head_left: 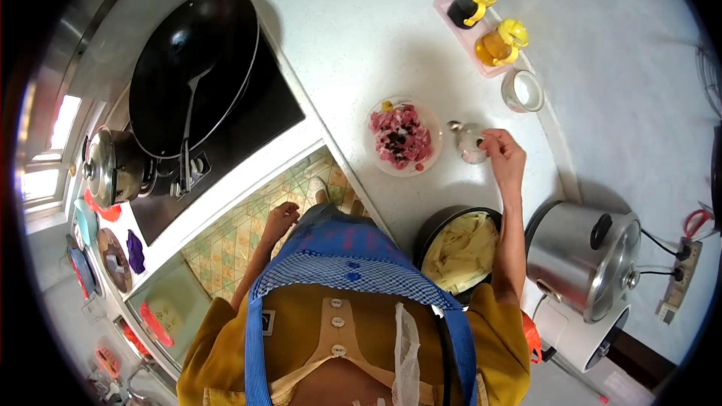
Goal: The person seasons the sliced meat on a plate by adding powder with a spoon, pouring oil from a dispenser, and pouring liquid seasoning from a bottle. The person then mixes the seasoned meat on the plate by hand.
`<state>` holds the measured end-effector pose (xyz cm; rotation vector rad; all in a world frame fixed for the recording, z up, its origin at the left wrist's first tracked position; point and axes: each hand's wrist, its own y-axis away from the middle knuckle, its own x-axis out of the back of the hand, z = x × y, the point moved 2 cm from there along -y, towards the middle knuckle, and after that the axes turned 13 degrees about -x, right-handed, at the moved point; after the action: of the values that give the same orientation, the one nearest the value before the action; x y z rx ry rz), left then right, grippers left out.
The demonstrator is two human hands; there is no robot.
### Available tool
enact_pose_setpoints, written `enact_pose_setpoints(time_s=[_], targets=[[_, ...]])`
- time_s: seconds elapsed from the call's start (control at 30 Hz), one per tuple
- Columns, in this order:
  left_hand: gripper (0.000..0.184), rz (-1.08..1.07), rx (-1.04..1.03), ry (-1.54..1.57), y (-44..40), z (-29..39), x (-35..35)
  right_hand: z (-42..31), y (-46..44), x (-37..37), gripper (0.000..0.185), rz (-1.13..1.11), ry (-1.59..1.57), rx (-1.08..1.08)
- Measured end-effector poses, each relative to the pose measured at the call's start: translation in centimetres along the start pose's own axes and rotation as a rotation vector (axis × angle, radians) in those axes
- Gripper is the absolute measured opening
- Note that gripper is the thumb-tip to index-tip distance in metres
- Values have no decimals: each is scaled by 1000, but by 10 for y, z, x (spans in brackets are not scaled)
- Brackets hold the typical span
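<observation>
My right hand (505, 153) is at a small clear glass jar (472, 152) on the white counter. Its fingers close on a small dark knob that looks like the jar's lid. A small metal spoon (454, 125) sticks out on the jar's left side. Left of the jar stands a plate (432, 156) of cut raw pink meat (398, 152) with dark and white seasoning on top. My left hand (282, 219) hangs beside the blue apron over the floor, fingers curled, with nothing visible in them.
A black wok (169, 53) with a spatula (188, 116) sits on the stove, beside a lidded pot (120, 165). A black pot of pale sliced food (460, 252) stands near my right forearm. Sauce bottles (496, 43), a white cup (523, 91) and a steel cooker (579, 252) line the right side.
</observation>
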<state>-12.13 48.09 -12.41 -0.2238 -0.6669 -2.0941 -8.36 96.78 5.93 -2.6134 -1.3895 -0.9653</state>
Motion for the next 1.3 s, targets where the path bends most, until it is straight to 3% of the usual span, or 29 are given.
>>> enact_pose_setpoints(time_s=[0.07, 0.13, 0.2, 0.27, 0.33, 0.4, 0.53, 0.6, 0.63, 0.67, 0.73, 0.8, 0.87, 0.97, 1.13, 1.27, 1.3], targets=[[26, 4, -12, 26, 0, -2, -2, 3, -15, 28, 13, 263, -58, 47], [26, 4, 8, 9, 2, -1, -1, -9, -26, 58, 13, 601, 194, 136], [25, -1, 12, 22, 3, 0, -1, 13, -61, 80, 13, 688, 262, 196], [24, 0, 40, 14, 3, 0, -2, 33, -95, 92, 11, 827, 683, 219], [23, 8, 42, 20, 2, 7, -2, 66, -132, 96, 14, 819, 795, 180], [23, 36, 60, 31, 3, 7, 0, 74, -148, 91, 14, 842, 813, 306], [23, 38, 61, 73, 7, 8, 2, 79, -160, 71, 11, 699, 1092, 141], [24, 27, 62, 42, 6, 7, 2, 67, -149, 63, 13, 695, 1147, 358], [24, 22, 63, 13, 6, 7, 2, 56, -135, 58, 15, 759, 989, 463], [24, 17, 63, 13, 4, 3, 2, 50, -125, 54, 15, 759, 992, 459], [25, 11, 70, 34, 0, -4, 1, 47, -107, 46, 17, 523, 790, 264], [25, 4, 73, 40, -5, 1, -1, 53, -85, 29, 19, 143, 647, 81], [25, 8, 78, 43, -5, 6, 0, 55, -64, 7, 23, -72, 648, 45], [24, -19, 53, 4, -12, 11, -2, 69, -57, -12, 26, -6, 753, 176], [24, -23, 42, 1, -13, 7, -2, 55, -58, 0, 19, -22, 679, 207], [24, -27, 69, 3, -11, -1, 1, 16, -69, 55, 16, 211, 285, 118], [25, -36, 65, 3, -12, -2, 2, 20, -86, 72, 17, 297, 232, 184]])
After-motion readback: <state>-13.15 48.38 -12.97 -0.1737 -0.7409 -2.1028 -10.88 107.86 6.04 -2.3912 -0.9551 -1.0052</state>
